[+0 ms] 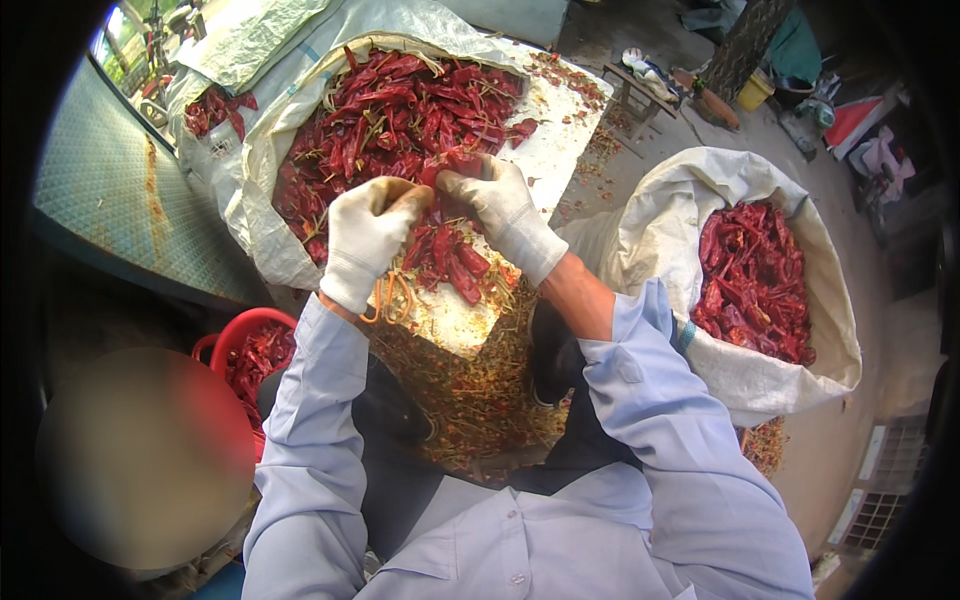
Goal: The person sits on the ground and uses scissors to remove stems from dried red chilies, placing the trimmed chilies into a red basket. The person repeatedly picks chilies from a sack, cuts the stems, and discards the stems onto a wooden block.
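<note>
Both hands wear white knit gloves with brown-stained fingertips. My right hand pinches a dried red chili pepper at the near edge of a large chili heap, which spills from an open woven sack. Close to its left, my left hand has thumb and fingers together; whether they grip a stem or pod is too small to tell. Below the hands, several loose chilies lie on a white board. Orange-handled scissors rest beside my left wrist.
An open white woven sack of chilies stands at the right. A red plastic basket with chilies is at the lower left. Stems and scraps cover the ground between the legs. A small wooden stool stands beyond the board.
</note>
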{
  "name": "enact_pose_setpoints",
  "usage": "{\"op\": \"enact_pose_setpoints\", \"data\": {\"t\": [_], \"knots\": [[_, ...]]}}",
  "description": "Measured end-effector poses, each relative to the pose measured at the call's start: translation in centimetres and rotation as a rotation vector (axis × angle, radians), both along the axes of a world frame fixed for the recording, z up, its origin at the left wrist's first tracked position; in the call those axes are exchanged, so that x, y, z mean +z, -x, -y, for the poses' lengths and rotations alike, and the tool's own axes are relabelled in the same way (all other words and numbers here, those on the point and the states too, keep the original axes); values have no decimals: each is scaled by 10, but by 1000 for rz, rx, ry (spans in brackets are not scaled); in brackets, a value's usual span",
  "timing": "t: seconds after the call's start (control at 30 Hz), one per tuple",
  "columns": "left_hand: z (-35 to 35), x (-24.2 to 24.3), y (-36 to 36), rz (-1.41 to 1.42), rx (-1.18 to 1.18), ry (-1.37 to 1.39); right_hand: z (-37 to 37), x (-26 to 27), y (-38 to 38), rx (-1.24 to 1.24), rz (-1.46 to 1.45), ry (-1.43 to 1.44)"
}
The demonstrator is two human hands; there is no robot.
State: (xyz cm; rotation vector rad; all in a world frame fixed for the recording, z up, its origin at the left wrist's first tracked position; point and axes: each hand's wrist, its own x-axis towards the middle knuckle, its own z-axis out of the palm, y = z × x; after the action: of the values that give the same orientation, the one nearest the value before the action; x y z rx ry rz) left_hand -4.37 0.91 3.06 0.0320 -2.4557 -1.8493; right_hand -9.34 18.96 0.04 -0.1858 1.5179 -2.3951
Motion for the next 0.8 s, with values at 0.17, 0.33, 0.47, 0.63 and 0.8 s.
{"op": "enact_pose_setpoints", "data": {"t": [0.17, 0.33, 0.47, 0.63, 0.8], "knots": [[12, 9, 3, -147, -134, -106, -3, 7, -9, 140, -176, -282], [20, 15, -3, 88, -126, -133, -6, 11, -14, 232, -166, -325], [18, 11, -2, -147, -153, 52, -7, 16, -14, 322, -160, -467], [11, 2, -8, -62, -107, -33, -6, 23, -23, 300, -199, -426], [13, 1, -12, 97, -93, -296, -15, 28, -21, 344, -207, -520]]}}
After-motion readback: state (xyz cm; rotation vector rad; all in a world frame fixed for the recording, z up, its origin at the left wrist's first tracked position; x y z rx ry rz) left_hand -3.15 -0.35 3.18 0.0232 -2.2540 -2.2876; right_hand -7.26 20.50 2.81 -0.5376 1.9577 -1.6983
